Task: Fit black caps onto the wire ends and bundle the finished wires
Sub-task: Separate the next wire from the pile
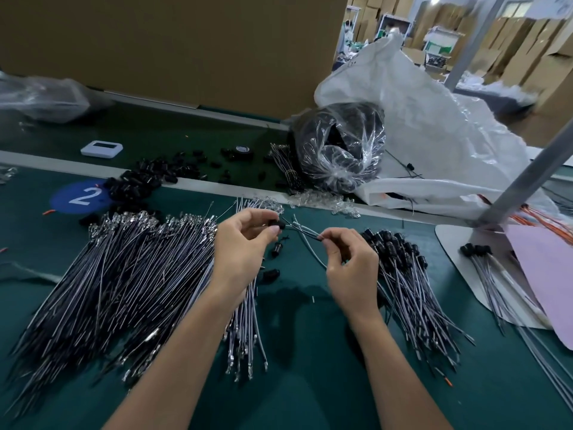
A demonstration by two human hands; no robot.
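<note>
The green bench mat (310,392) is bounded at its far side by a grey rail (201,183), behind which a cardboard wall (170,41) is seen. Bare mat is left mainly in the strip between the forearms. The left side is covered by a wide fan of uncapped wires (108,274), and a white plastic sack (434,135) is slumped at far right. A smaller heap of capped wires (412,290) is spread just beside the right hand (350,262). Both hands are held above the mat, curled, with the forearms converging from the near edge. A thin wire pair (305,231) is pinched near its end by the right hand and is aimed at a black cap (277,225) pinched between thumb and fingertips of the left hand (245,243). Whether wire and cap touch cannot be told.
</note>
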